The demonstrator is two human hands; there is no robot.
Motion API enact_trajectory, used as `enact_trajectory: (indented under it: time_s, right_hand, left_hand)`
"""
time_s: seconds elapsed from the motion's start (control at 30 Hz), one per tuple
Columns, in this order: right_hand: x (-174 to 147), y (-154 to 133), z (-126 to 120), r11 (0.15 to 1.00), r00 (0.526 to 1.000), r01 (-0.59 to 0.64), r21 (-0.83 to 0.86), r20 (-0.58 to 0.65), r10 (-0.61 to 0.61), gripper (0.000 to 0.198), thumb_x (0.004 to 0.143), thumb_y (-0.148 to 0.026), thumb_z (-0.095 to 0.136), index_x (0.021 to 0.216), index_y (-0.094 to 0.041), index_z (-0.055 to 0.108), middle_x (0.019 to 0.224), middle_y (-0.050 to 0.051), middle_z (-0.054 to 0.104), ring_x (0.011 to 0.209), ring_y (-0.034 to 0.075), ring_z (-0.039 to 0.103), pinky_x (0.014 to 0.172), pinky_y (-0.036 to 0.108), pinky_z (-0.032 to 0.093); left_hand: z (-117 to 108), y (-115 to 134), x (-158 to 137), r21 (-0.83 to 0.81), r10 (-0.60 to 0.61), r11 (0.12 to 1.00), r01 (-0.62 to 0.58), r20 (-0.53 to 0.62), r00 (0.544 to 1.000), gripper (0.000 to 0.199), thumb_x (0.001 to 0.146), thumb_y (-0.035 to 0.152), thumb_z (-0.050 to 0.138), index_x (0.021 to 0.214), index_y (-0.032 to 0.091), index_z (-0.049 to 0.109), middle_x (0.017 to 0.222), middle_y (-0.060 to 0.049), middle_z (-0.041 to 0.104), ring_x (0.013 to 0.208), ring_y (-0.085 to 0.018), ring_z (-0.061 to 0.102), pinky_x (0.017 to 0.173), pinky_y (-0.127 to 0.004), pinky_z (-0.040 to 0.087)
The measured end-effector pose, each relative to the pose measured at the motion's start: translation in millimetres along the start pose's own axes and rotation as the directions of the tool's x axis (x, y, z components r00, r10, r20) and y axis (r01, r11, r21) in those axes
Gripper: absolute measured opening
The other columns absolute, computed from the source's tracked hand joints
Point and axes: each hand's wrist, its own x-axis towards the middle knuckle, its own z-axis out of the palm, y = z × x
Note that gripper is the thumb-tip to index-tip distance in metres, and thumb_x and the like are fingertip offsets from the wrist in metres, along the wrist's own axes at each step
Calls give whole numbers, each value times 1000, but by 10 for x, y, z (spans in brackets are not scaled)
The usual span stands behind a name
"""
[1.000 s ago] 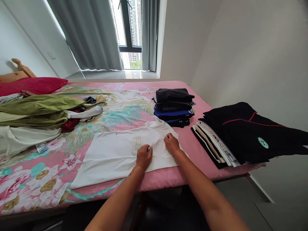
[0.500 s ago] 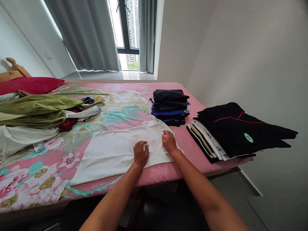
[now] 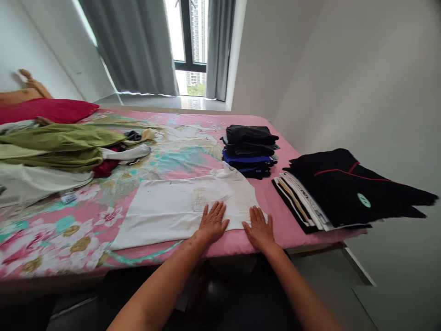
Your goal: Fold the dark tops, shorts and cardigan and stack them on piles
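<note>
A white T-shirt (image 3: 172, 207) lies spread in a long flat shape on the bed, its collar end to the right and a small gold print near its middle. My left hand (image 3: 212, 223) rests flat on the shirt's near edge, fingers stretched out. Further right, my right hand (image 3: 259, 227) lies palm down with fingers spread, its fingertips on the near corner of the collar end. Neither hand grips the cloth.
Behind the shirt stands a stack of folded dark clothes (image 3: 250, 149). On the right edge is another pile topped by a black shirt (image 3: 344, 193) with red piping. Loose green clothes (image 3: 65, 142) heap at left, near a red pillow (image 3: 51, 110). A floral sheet (image 3: 179, 161) covers the bed.
Both hands have slid toward me to the shirt's near edge, the right one also a little rightward. Fingers that were curled are now flatter. The view has shifted slightly.
</note>
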Motion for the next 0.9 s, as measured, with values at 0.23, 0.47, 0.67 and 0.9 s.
enact_trajectory:
  time_s: [0.23,0.47,0.67,0.9]
  right_hand:
    - [180,-434,5,984,980,177,5,-96,-176,57,95,-41,23,145,-14,28,152,7,22,141,22,11,113,49,5]
    - [210,-363,279,986,979,164,-15,-121,-165,57,95,-43,22,145,-16,27,152,5,21,140,22,13,113,47,4]
    - [178,-393,259,987,973,161,-30,-162,-164,56,95,-41,23,144,-15,30,151,6,25,139,22,16,113,47,6]
    - [149,-402,298,987,976,153,-48,-151,-159,57,94,-43,19,143,-16,30,150,5,26,139,22,17,112,48,10]
  left_hand:
    - [-63,-35,-64,-12,12,1000,-11,68,998,58,90,47,33,144,24,29,151,-6,30,140,-25,22,114,-56,6]
    - [-618,-1115,-613,106,-342,936,336,52,938,52,88,45,40,137,27,42,149,-11,34,137,-30,27,107,-65,2]
    - [-1225,-2063,-1210,166,-431,892,421,32,902,33,86,34,45,113,29,62,124,-6,60,119,-26,48,107,-55,18]
    - [-1439,-2273,-1264,85,-593,804,588,58,803,27,69,35,60,92,24,68,107,-6,65,110,-27,53,100,-42,31]
